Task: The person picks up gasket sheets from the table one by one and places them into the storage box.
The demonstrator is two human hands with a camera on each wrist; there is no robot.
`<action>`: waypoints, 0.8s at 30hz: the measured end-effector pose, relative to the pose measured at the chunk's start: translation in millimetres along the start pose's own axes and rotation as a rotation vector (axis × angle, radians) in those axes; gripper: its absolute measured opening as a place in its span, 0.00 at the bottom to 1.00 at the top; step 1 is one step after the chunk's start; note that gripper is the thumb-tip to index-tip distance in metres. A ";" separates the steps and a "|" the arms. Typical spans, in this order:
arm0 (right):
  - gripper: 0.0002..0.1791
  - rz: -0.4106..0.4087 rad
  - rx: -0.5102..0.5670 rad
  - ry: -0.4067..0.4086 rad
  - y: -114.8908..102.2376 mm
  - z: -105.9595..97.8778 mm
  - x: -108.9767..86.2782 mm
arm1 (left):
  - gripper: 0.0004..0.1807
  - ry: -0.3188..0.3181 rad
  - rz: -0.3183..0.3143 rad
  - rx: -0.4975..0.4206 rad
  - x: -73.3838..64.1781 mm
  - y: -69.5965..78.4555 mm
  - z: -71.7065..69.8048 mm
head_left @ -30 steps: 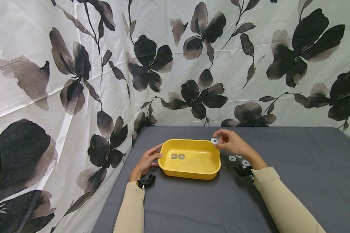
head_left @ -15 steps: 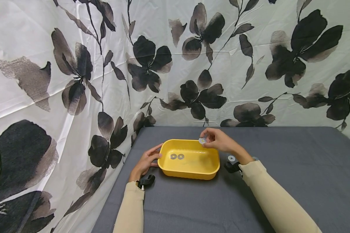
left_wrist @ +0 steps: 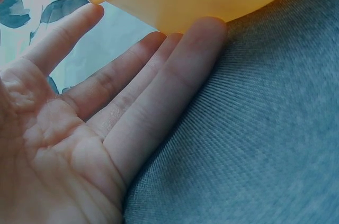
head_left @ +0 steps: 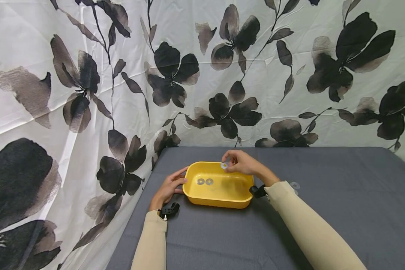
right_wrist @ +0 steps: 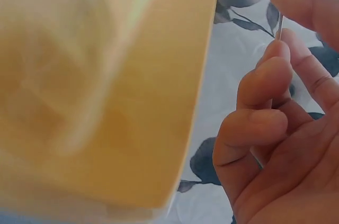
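Centrally, yellow tray (head_left: 219, 201); worktop (head_left: 344, 198) extends right; left grip (head_left: 170, 186), straight-fingered, touches left edge; right grip (head_left: 242, 163) narrowly pinches one washer (head_left: 222, 167) near far rim.

**Two washers in the yellow tub, one in my right hand**

My shallow yellow tub (head_left: 219, 203), rectangular with rounded corners, stands upright on the table (head_left: 206, 240). Inside, toward its left end, a grey left washer (head_left: 198, 182) and right washer (head_left: 212, 182) lie flat, side by side. My right hand (head_left: 241, 163) pinches a third washer (head_left: 222, 166) on edge by the far rim, its holed face toward me. Another washer (head_left: 297, 185) lies right of the tub.
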State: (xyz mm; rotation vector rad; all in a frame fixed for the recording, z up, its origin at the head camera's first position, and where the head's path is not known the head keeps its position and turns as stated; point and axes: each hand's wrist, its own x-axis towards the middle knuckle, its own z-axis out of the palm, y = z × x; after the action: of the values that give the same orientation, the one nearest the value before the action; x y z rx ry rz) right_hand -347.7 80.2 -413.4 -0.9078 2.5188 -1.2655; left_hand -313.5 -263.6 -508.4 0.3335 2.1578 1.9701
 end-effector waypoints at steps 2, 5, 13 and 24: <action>0.16 0.000 -0.009 -0.013 0.0 2.6 1.4 | 0.32 -0.001 -0.002 -0.002 -0.2 -0.3 -1.0; 0.16 0.003 -0.019 -0.030 -1.2 6.0 3.1 | 0.32 -0.007 -0.003 -0.005 -0.3 -1.0 -2.8; 0.15 0.028 -0.020 -0.040 -5.4 15.2 7.1 | 0.32 -0.019 -0.002 -0.001 -1.0 -0.8 -6.8; 0.14 0.065 -0.067 -0.055 -7.0 31.4 17.6 | 0.32 -0.023 -0.017 0.002 -6.4 1.6 -10.1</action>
State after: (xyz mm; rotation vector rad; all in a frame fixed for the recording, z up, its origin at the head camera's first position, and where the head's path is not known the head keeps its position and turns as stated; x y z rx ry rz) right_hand -345.7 45.7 -425.5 -0.8555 2.5401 -1.1283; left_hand -310.3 -274.9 -505.8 0.3350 2.1422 1.9455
